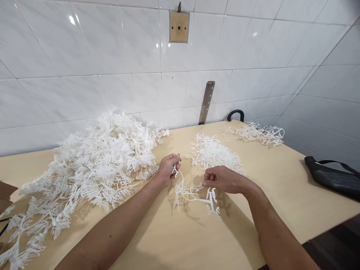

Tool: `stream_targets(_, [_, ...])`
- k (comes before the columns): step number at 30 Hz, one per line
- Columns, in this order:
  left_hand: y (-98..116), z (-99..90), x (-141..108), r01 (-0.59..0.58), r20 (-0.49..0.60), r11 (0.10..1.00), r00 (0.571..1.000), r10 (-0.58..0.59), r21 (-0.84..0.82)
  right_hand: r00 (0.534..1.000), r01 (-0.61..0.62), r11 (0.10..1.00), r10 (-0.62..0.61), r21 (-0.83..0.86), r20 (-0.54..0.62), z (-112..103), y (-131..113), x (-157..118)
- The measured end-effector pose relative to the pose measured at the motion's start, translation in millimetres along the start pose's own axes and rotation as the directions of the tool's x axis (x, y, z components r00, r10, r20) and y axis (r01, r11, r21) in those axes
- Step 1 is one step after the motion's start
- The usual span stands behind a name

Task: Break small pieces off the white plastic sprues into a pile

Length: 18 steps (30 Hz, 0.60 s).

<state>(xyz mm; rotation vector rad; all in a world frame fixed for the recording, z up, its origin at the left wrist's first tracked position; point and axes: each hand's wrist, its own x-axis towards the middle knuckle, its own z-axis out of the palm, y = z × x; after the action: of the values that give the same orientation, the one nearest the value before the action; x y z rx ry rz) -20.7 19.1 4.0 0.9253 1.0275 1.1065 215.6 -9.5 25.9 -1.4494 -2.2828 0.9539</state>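
Note:
A bare white plastic branch (194, 198) with several thin forked twigs hangs just over the table in front of me. The fingers of my left hand (169, 168) are closed around one end of it. My right hand (223, 179) is curled in a pinch, its thumb tip at the end of one twig; what lies between those fingers is hidden. Behind my right hand lies a low heap of small loose white plastic sprigs (215, 152). To the left of my left hand rises a big pile of bushy white plastic branches (109, 150).
At the back right of the wooden table (270, 176) lies a small pile of bare white stems (260, 134). A black curved handle (236, 112) and an upright metal strip (207, 103) stand by the tiled wall. A black bag-like object (334, 178) rests at the right edge.

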Motion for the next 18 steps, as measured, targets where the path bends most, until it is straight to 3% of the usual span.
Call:
stream_targets(4, [-0.6,0.6,-0.2,-0.003,0.051,0.999,0.999,0.005,-0.048,0.998,-0.013,0.998,0.009,0.062,0.065,-1.9,0.5,-2.1])
stream_targets(8, [-0.2,1.9,1.0,-0.029,-0.001,0.988,1.0,0.029,-0.152,0.983,-0.069,0.932,0.002,0.356,0.184,-6.8,-4.5,-6.9])
stream_targets(11, [-0.3,1.0,5.2,-0.048,-0.056,0.973,0.998,0.036,-0.227,0.98,-0.046,0.864,-0.058,0.501,0.19,-11.4,-4.0,-11.2])
stream_targets(18, [0.0,-0.9,10.6,-0.075,-0.18,0.937,0.984,0.013,-0.342,0.919,0.004,0.904,-0.172,0.428,0.355,-7.5,-2.8,-7.9])
